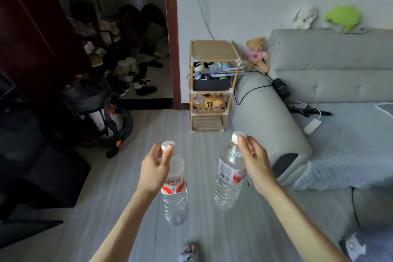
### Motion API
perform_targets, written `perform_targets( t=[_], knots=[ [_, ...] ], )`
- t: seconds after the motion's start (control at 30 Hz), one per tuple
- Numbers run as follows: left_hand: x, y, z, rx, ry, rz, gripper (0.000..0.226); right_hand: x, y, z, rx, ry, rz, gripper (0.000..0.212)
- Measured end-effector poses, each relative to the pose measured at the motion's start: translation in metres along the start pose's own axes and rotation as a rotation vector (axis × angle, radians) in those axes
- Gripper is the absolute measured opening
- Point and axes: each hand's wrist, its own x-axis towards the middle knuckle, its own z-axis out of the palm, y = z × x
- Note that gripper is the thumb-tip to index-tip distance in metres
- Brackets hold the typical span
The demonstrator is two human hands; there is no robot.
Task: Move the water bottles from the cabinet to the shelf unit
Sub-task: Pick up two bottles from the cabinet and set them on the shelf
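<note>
My left hand (154,169) grips a clear water bottle (175,200) by its white cap and neck; the bottle hangs upright with a red and white label. My right hand (253,159) holds a second water bottle (228,178) the same way, tilted slightly, its barcode facing me. Both bottles hang above the grey floor. Straight ahead against the white wall stands the bamboo shelf unit (213,51), with a bare top board, cluttered middle tiers and an orange drink bottle (209,101) lying on a lower tier. The cabinet is not in view.
A grey sofa (319,83) stands right of the shelf, its armrest close beside it, with cables and a teddy bear (257,53). A vacuum cleaner (106,117) sits at the left by a dark doorway full of shoes. My sandalled foot (189,251) shows below.
</note>
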Motion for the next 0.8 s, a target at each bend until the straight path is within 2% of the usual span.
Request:
perform_targets(
  t=[0.17,0.3,0.5,0.63,0.8],
  knots=[
    [0.11,0.019,0.037,0.006,-0.063,0.02,0.037,0.105,-0.015,-0.003,0.027,0.065,-0.015,0.016],
    [0.181,0.021,0.068,-0.012,-0.087,-0.012,0.029,0.182,-0.011,-0.002,0.016,0.082,0.013,0.019],
    [0.292,0.027,0.13,-0.005,-0.102,-0.017,0.05,0.319,-0.003,-0.01,0.022,0.104,0.031,0.023],
    [0.378,0.042,0.163,-0.001,-0.063,0.025,0.062,0.418,-0.017,-0.024,0.019,0.043,-0.012,0.017],
    [0.467,0.063,0.193,-0.033,-0.023,0.028,0.047,0.52,-0.046,-0.031,-0.048,-0.024,-0.093,0.015]
  ],
)
